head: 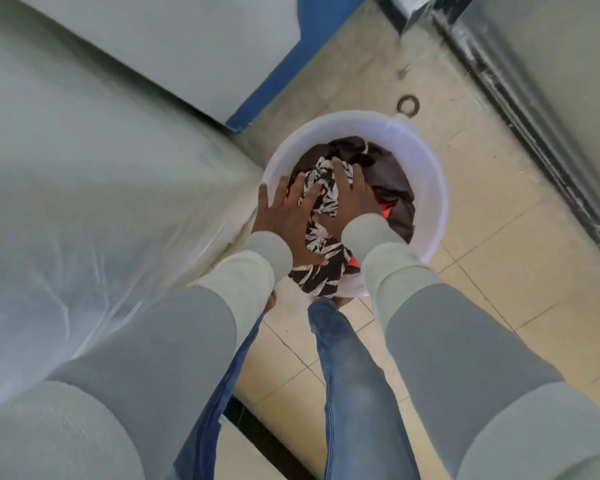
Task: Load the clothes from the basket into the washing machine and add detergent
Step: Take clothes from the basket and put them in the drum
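Two hands, one load. Far left: plastic-wrapped machine (101, 168). Left hand (288, 216), fingers spread straight, lies over the patterned cloth (321, 271) and grips nothing. Right hand (354, 192), fingers extended, presses the same cloth, with no grip visible. Dark clothes (392, 174) sit beneath, all inside the white basket (430, 188) on the floor. Handling, by judgement: soft, light, limp, tangle-prone. Gather a bunched fold at the top.

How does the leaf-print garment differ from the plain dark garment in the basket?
The leaf-print garment is black with white leaves; the plain dark garment is brown without pattern. The leaf-print garment lies on top, spilling over the near rim; the plain dark garment sits further back. Both are in the white basket.
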